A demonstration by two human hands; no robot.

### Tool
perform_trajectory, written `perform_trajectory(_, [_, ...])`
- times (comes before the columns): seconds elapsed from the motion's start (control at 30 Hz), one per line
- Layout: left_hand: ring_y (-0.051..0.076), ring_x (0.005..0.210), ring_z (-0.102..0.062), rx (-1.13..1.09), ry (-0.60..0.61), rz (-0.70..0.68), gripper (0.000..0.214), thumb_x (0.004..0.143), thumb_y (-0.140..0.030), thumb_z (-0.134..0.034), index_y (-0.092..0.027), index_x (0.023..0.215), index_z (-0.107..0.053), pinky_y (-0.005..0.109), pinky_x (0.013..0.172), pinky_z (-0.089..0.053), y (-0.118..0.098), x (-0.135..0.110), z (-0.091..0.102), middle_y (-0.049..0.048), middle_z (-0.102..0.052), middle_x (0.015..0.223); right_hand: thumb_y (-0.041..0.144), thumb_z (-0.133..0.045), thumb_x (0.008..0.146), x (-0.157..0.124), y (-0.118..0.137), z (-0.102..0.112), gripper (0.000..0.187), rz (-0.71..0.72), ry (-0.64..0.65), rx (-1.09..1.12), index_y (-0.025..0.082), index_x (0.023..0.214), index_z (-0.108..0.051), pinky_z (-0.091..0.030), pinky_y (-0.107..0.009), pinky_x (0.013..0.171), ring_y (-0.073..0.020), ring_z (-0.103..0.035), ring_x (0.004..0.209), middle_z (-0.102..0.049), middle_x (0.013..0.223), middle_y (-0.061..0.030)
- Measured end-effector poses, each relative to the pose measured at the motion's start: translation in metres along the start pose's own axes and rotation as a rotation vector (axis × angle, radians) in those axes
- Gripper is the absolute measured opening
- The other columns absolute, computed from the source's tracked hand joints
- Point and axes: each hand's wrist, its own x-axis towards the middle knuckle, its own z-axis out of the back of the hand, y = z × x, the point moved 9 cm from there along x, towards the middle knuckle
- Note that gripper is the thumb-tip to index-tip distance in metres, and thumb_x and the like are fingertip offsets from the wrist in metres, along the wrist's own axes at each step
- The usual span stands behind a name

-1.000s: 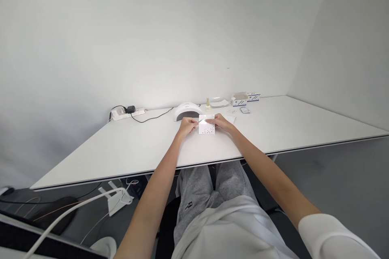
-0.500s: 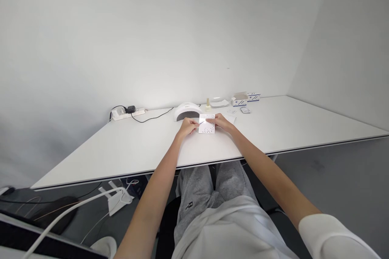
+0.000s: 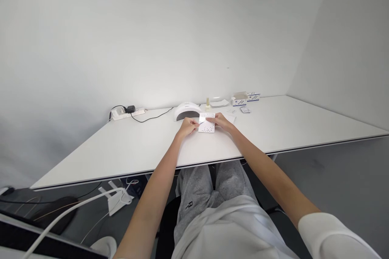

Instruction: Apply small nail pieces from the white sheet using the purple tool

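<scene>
The left hand point(image 3: 187, 126) and right hand point(image 3: 221, 122) each pinch an edge of the small white card speckled with dark dots point(image 3: 207, 128), low over the white table point(image 3: 273, 129). Such light fingertip grips could slip, bending or dropping it.

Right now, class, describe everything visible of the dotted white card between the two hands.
The white card is small, rectangular, thin and paper-like, with scattered dark dots on its lower part. It is held low over the white table, in front of a domed white device. The left hand grips its left edge, the right hand its upper right corner.
</scene>
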Motion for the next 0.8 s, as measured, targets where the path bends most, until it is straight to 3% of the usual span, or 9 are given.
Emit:
perform_trajectory(0.37, [0.010, 0.049, -0.045, 0.041, -0.093, -0.107, 0.015, 0.066, -0.022, -0.063, -0.016, 0.054, -0.056, 0.024, 0.049, -0.033, 0.000, 0.008, 0.011, -0.0009, -0.051, 0.050, 0.038, -0.081, 0.071, -0.002, 0.003, -0.009, 0.031, -0.010, 0.058, -0.030, 0.013, 0.086, -0.074, -0.053, -0.026, 0.053, -0.0193, -0.067, 0.071, -0.074, 0.091, -0.0133])
perform_trajectory(0.8, [0.009, 0.047, -0.043, 0.018, -0.077, -0.102, 0.014, 0.065, -0.024, -0.062, -0.016, 0.055, -0.057, 0.023, 0.048, -0.031, -0.006, 0.004, 0.007, -0.0018, -0.050, 0.048, 0.025, -0.089, 0.056, 0.009, -0.020, -0.010, 0.039, -0.038, -0.052, 0.170, 0.012, 0.089, -0.074, -0.060, -0.031, 0.070, -0.0246, -0.072, 0.085, -0.075, 0.101, -0.0142])
